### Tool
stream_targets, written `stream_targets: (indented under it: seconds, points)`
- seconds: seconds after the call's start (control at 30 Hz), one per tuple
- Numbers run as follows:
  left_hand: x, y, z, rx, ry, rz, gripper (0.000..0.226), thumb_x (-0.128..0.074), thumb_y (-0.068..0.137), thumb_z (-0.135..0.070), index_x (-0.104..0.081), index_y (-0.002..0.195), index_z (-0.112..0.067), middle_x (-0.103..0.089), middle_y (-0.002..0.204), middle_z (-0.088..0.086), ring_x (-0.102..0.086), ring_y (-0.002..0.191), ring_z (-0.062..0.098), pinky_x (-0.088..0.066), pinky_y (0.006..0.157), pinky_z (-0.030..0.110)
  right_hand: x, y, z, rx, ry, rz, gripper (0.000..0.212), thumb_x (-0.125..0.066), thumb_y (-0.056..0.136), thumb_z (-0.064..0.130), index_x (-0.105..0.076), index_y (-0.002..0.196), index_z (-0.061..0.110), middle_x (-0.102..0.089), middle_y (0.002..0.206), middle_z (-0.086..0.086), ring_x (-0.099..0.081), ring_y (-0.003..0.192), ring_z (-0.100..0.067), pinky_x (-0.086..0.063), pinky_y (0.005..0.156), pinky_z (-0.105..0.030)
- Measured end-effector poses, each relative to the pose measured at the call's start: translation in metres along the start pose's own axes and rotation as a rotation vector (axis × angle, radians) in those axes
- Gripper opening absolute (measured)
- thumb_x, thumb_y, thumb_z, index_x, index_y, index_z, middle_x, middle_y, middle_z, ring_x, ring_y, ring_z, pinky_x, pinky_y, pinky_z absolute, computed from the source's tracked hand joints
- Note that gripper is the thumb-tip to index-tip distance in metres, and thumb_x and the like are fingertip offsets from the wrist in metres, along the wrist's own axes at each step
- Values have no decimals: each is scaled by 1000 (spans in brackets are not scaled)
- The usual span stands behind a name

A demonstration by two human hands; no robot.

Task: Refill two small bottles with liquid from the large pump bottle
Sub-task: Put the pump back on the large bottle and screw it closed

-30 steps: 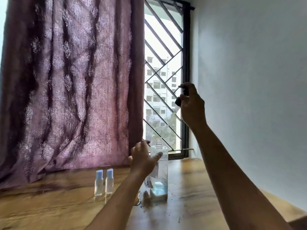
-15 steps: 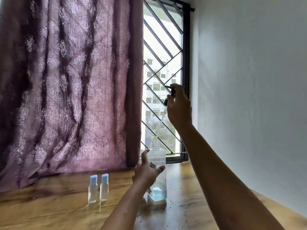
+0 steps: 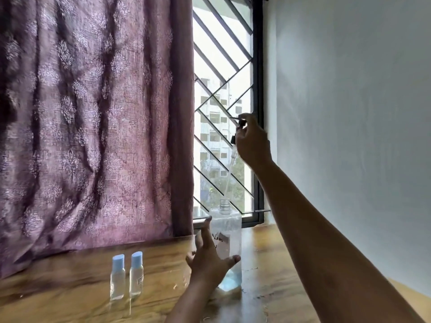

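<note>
The large clear bottle [image 3: 225, 238] stands on the wooden table [image 3: 70, 287], its threaded neck uncapped and a little bluish liquid at its bottom. My left hand [image 3: 208, 259] rests against its left front with the fingers spread and the thumb across the front. High above, my right hand [image 3: 251, 143] pinches the black pump head [image 3: 241, 124]. The pump's thin dip tube [image 3: 228, 176] slants down to the neck. Two small clear bottles with light blue caps, one [image 3: 117, 277] beside the other [image 3: 136, 275], stand capped to the left.
A purple patterned curtain [image 3: 93, 124] hangs behind the table's left and middle. A window with a black diagonal grille [image 3: 224, 94] is right behind the large bottle. A white wall [image 3: 349, 113] borders the table on the right.
My right hand with the pump has shifted a little left, closer to straight above the bottle's neck. My left hand stays at the bottle. The view has tilted slightly.
</note>
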State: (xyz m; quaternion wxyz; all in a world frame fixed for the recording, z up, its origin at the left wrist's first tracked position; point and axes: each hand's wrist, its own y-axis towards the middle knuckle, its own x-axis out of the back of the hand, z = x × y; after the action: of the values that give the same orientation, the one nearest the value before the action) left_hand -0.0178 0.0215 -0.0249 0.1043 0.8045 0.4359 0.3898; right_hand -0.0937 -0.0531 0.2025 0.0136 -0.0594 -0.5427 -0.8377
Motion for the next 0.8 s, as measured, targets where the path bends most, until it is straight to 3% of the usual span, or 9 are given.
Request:
stream_targets:
  seconds: [0.17,0.3,0.43,0.53,0.63,0.7,0.8]
  points:
    - [3,-3,3,20,-63,16,114,-75,66,-51,15,136,-48,-26,153,-3,-33,136,20,-21,101,43,-23,-43,-23,-139,93,378,27,-53,87,14,-55,112,24,-68,85,-3,-67,82,-25,-53,81,-45]
    - [9,-6,2,12,-26,25,114,-72,67,-53,18,135,-49,-34,151,-5,-36,136,20,-20,99,42,-36,-86,-46,-253,285,578,35,-60,86,10,-53,119,22,-64,97,-7,-61,76,-14,-53,78,-34]
    - [10,-6,4,17,-33,31,116,-72,66,-57,21,135,-49,-28,153,-3,-34,137,16,-17,104,45,-41,-107,-59,-354,635,517,40,-62,86,6,-51,122,22,-67,103,-7,-62,93,-16,-50,85,-31]
    - [9,-6,4,5,-38,40,117,-70,67,-58,24,134,-49,-24,155,-5,-31,139,14,-17,105,47,-41,-115,-68,-293,563,471,36,-72,78,9,-61,108,26,-68,102,-4,-65,95,-16,-54,88,-36]
    - [8,-5,4,-4,-6,59,116,-69,68,-57,26,133,-49,-26,154,-5,-28,140,15,-17,103,46,-41,-121,-70,-271,521,333,37,-82,67,12,-61,95,21,-68,84,3,-65,78,-7,-56,76,-34]
    - [8,-4,5,-8,-15,53,116,-70,67,-57,25,133,-50,-27,153,-5,-27,140,14,-16,103,45,-43,-120,-67,-261,453,295,46,-86,62,16,-55,96,17,-64,81,4,-63,75,-8,-54,70,-30]
    - [8,-3,8,-8,-2,42,117,-70,66,-58,27,132,-50,-19,156,-8,-25,141,12,-16,104,46,-49,-117,-66,-283,395,340,51,-86,61,23,-53,99,21,-61,89,-1,-62,83,-16,-53,73,-34]
